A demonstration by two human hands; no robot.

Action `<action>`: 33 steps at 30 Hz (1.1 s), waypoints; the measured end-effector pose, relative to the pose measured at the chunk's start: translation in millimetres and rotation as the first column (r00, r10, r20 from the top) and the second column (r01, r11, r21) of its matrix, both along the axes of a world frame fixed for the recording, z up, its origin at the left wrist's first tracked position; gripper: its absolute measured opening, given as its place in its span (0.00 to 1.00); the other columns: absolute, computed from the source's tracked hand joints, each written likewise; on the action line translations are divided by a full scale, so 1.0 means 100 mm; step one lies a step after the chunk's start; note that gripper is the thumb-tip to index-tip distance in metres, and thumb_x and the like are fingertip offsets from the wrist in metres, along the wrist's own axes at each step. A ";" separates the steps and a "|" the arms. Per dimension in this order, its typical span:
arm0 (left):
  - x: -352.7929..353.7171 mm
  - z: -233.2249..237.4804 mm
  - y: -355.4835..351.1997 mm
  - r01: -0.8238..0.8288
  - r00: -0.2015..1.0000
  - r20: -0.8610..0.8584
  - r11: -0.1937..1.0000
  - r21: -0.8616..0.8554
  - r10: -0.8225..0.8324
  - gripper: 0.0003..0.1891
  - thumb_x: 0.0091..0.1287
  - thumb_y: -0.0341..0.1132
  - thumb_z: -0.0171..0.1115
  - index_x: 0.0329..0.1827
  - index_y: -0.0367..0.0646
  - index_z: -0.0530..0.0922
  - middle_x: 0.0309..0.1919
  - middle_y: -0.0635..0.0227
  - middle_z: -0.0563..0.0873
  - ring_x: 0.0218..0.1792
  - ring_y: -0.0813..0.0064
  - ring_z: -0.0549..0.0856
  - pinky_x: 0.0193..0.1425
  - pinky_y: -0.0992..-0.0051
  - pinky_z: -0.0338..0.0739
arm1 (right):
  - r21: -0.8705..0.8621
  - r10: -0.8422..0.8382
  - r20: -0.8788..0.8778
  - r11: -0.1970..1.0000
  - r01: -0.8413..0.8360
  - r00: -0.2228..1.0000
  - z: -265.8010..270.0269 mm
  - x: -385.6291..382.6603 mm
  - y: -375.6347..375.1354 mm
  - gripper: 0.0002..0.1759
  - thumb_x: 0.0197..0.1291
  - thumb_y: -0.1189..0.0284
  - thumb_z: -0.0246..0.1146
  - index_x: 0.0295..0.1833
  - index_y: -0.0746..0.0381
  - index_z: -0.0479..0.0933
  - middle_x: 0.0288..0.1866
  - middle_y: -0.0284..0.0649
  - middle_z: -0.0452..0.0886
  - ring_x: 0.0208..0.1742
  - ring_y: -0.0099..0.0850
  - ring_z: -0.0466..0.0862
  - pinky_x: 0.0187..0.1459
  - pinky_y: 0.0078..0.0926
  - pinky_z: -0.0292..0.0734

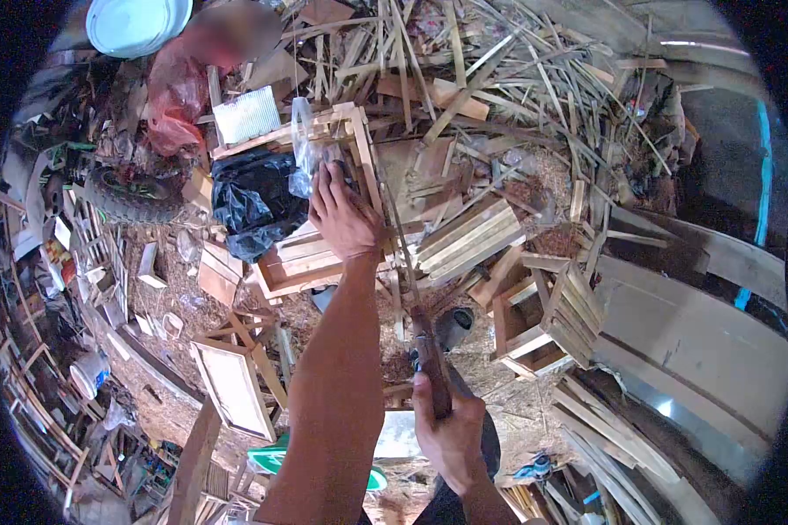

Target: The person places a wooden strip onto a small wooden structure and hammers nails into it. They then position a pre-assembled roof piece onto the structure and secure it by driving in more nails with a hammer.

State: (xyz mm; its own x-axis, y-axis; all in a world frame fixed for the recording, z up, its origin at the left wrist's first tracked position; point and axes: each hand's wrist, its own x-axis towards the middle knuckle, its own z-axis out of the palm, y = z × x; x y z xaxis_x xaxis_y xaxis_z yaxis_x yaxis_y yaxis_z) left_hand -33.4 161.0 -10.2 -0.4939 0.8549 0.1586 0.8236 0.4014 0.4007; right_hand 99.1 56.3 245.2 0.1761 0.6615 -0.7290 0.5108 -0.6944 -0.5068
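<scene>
My left hand (346,214) lies with its fingers apart over the right part of a wooden frame (368,157), beside a clear plastic bag (302,144); whether something is under the palm is hidden. A black plastic bag (254,197) lies inside the frame, left of that hand. Lower down, my right hand (451,433) is wrapped round the brown wooden handle (431,363) of a long thin tool. Its narrow blade (403,245) points up and passes close along the right side of the frame.
Slatted wooden crates (547,324) stand at the right. Scrap sticks (499,79) are heaped at the top. A tyre (127,197) and a red plastic bag (177,96) lie at the left. A white-faced wooden box (235,388) stands at the lower left.
</scene>
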 end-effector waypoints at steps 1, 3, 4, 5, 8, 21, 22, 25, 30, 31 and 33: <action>0.00 -0.01 0.01 0.004 1.000 0.004 1.000 -0.005 -0.004 0.24 0.70 0.35 0.45 0.69 0.43 0.67 0.67 0.58 0.72 0.69 0.57 0.68 0.70 0.56 0.59 | 0.087 0.023 0.002 0.996 -0.023 1.000 -0.07 -0.04 0.03 0.18 0.67 0.62 0.61 0.31 0.66 0.79 0.14 0.43 0.75 0.15 0.32 0.77 0.21 0.33 0.70; -0.01 0.00 -0.02 0.024 1.000 0.007 1.000 -0.009 -0.024 0.24 0.69 0.35 0.45 0.69 0.42 0.67 0.67 0.58 0.72 0.68 0.57 0.69 0.70 0.56 0.59 | 0.151 0.050 0.011 0.987 -0.051 0.999 -0.29 -0.12 0.17 0.18 0.68 0.62 0.61 0.31 0.66 0.79 0.15 0.44 0.76 0.17 0.33 0.79 0.22 0.33 0.71; 0.00 0.05 -0.01 0.035 0.999 0.026 0.999 -0.007 -0.034 0.24 0.70 0.36 0.45 0.69 0.42 0.67 0.68 0.58 0.72 0.68 0.56 0.69 0.70 0.56 0.58 | 0.110 0.103 0.012 0.988 -0.104 0.995 -0.50 -0.17 0.32 0.17 0.68 0.61 0.60 0.36 0.66 0.80 0.18 0.45 0.78 0.20 0.34 0.81 0.24 0.34 0.73; 0.01 0.05 0.05 0.046 0.999 0.023 0.999 0.007 -0.046 0.24 0.70 0.36 0.45 0.69 0.42 0.67 0.68 0.58 0.72 0.68 0.56 0.69 0.70 0.56 0.58 | 0.087 0.154 0.006 0.984 -0.154 0.988 -0.65 -0.21 0.43 0.17 0.68 0.61 0.59 0.41 0.66 0.81 0.21 0.46 0.80 0.22 0.35 0.84 0.25 0.34 0.75; 0.00 0.03 0.01 -0.001 1.000 0.029 0.999 -0.053 0.002 0.24 0.70 0.37 0.45 0.69 0.42 0.67 0.69 0.58 0.70 0.69 0.57 0.68 0.71 0.55 0.57 | 0.056 0.174 0.031 0.983 -0.175 0.984 -0.67 -0.19 0.35 0.17 0.69 0.61 0.59 0.43 0.66 0.81 0.24 0.47 0.82 0.24 0.36 0.86 0.26 0.33 0.76; 0.01 0.05 0.02 -0.002 0.999 0.033 0.993 -0.119 0.007 0.26 0.68 0.36 0.46 0.69 0.42 0.65 0.69 0.55 0.68 0.69 0.54 0.66 0.70 0.52 0.56 | -0.167 0.254 0.022 0.955 -0.247 0.967 -0.36 -0.08 0.10 0.14 0.68 0.69 0.59 0.52 0.68 0.80 0.30 0.45 0.86 0.29 0.26 0.87 0.30 0.26 0.78; -0.01 0.04 0.00 0.026 0.999 0.031 0.994 -0.106 -0.023 0.26 0.68 0.37 0.45 0.70 0.41 0.64 0.69 0.55 0.68 0.69 0.53 0.66 0.70 0.52 0.56 | 0.042 0.109 -0.009 0.993 -0.109 0.994 -0.19 -0.05 -0.12 0.12 0.67 0.69 0.60 0.47 0.67 0.81 0.25 0.43 0.84 0.26 0.24 0.84 0.27 0.26 0.76; 0.01 0.08 0.02 0.037 0.999 0.015 0.996 -0.080 -0.036 0.26 0.69 0.37 0.44 0.70 0.41 0.64 0.69 0.55 0.68 0.69 0.53 0.66 0.70 0.52 0.56 | 0.131 -0.061 -0.055 0.989 0.068 0.997 -0.06 -0.02 -0.15 0.12 0.66 0.67 0.62 0.43 0.66 0.81 0.19 0.42 0.81 0.21 0.22 0.82 0.24 0.26 0.74; -0.01 0.00 0.01 0.042 0.999 -0.012 0.997 -0.061 -0.043 0.25 0.69 0.36 0.44 0.70 0.40 0.65 0.69 0.55 0.69 0.68 0.53 0.67 0.70 0.53 0.56 | 0.093 0.154 0.010 0.984 -0.155 0.988 -0.72 -0.16 0.30 0.16 0.68 0.66 0.61 0.54 0.65 0.80 0.19 0.40 0.81 0.23 0.20 0.82 0.26 0.26 0.76; -0.01 0.01 0.02 0.044 0.999 -0.015 0.997 -0.064 -0.045 0.25 0.69 0.36 0.44 0.70 0.40 0.65 0.69 0.55 0.69 0.68 0.53 0.67 0.70 0.53 0.56 | 0.091 0.152 0.007 0.984 -0.152 0.988 -0.57 -0.16 0.27 0.16 0.68 0.66 0.61 0.54 0.65 0.80 0.19 0.40 0.81 0.23 0.20 0.82 0.26 0.26 0.76; 0.00 0.05 0.01 0.032 0.999 -0.018 0.994 -0.101 -0.034 0.25 0.69 0.36 0.44 0.70 0.40 0.65 0.69 0.55 0.69 0.68 0.54 0.67 0.70 0.53 0.57 | -0.084 0.009 -0.016 0.996 -0.010 1.000 -0.06 -0.07 0.02 0.17 0.64 0.68 0.64 0.57 0.60 0.77 0.31 0.48 0.85 0.27 0.36 0.87 0.29 0.33 0.80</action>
